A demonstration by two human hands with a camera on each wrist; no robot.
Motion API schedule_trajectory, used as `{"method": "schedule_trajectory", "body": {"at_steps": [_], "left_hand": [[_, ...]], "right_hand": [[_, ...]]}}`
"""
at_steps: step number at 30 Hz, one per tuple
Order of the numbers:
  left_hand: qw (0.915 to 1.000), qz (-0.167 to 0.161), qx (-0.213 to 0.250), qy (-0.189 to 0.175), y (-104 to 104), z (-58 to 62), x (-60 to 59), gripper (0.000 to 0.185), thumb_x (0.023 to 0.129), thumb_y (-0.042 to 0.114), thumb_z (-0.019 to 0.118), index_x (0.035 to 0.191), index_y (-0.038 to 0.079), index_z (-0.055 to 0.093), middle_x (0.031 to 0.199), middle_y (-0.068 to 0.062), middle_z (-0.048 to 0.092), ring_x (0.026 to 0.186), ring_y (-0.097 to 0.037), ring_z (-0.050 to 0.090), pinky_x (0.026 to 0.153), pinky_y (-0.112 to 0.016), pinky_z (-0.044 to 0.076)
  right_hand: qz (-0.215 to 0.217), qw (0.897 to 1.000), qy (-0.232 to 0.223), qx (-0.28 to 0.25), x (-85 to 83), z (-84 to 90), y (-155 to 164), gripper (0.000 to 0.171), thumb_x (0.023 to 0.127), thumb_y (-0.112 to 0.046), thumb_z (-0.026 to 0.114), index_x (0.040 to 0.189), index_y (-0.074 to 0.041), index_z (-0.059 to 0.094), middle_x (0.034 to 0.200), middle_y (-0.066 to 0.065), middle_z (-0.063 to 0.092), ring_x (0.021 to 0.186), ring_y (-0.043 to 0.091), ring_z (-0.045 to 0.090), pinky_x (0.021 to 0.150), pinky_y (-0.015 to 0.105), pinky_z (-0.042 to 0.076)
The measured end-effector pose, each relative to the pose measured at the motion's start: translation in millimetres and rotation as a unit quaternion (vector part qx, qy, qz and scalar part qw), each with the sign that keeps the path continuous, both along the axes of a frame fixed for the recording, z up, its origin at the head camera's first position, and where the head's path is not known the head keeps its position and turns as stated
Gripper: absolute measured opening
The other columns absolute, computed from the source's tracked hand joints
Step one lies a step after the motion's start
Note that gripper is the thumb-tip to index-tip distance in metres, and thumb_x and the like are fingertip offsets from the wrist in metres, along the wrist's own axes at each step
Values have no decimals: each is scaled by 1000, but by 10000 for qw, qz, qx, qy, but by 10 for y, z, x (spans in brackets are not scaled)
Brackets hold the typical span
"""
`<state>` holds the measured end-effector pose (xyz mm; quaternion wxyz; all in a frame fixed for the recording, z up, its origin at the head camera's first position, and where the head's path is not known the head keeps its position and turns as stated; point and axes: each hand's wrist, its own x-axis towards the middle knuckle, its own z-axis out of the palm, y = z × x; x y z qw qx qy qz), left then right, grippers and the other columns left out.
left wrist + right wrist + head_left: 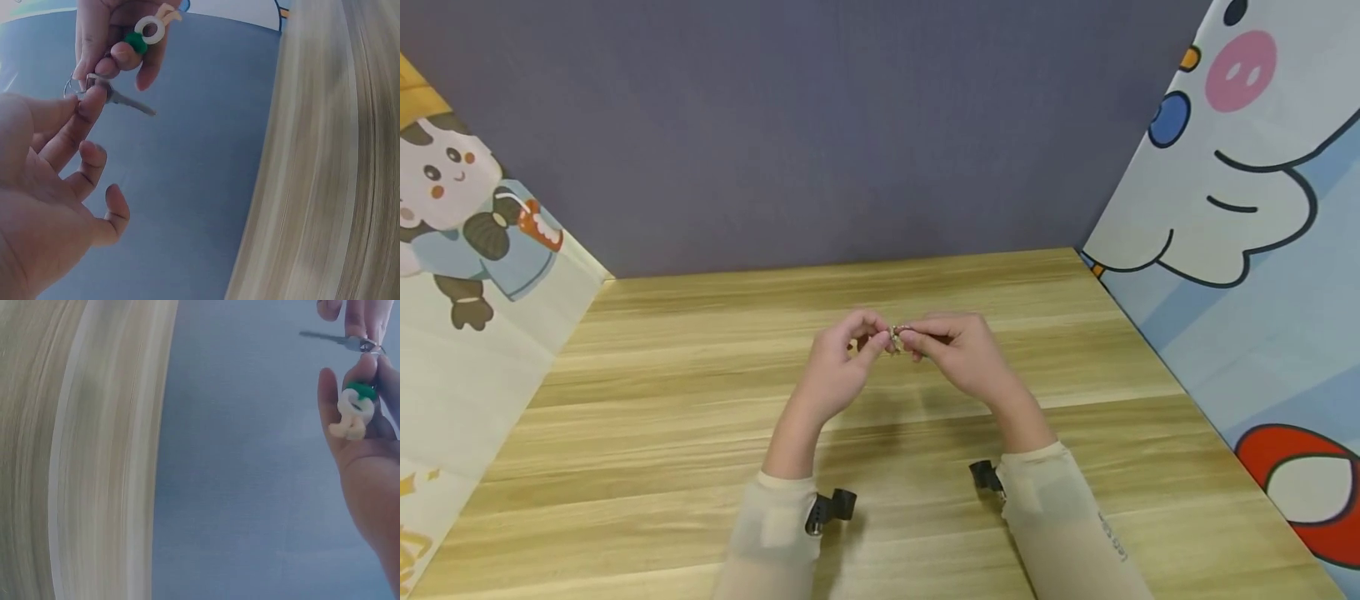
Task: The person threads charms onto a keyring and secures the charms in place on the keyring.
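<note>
Left wrist view: left hand [53, 194] pinches a keyring [92, 79] by its key [132, 104] — right hand [96, 34], seemingly, by its charm [135, 42].

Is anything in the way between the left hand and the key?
No, nothing I can see! The left hand has its fingers right at the head of the key. The right hand is close beside it, with the green-and-white charm, but isn't blocking.
</note>
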<state>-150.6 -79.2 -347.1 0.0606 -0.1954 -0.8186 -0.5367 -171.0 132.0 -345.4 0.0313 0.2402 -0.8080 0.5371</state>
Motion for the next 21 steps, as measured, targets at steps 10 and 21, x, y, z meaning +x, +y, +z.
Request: {"method": "schedule_trajectory", "body": {"at_steps": [10, 21], "left_hand": [[9993, -132, -278, -228, -38, -25, -23, 19, 111, 26, 58, 112, 14, 72, 97, 0, 74, 98, -21, 66, 97, -45, 49], [9989, -271, -384, -62, 9, -55, -43, 19, 111, 25, 57, 115, 12, 71, 98, -3, 71, 93, -17, 63, 91, -41, 52]], "right_hand": [[-282, 9986, 385, 210, -3, -24, -11, 15, 102, -12, 72, 105, -6, 85, 86, 11, 77, 74, 27, 67, 61, 25, 52], [-429, 9969, 627, 211, -16, -34, -11, 15, 102, -13, 71, 103, -6, 85, 85, 8, 78, 72, 23, 68, 62, 25, 53]]}}
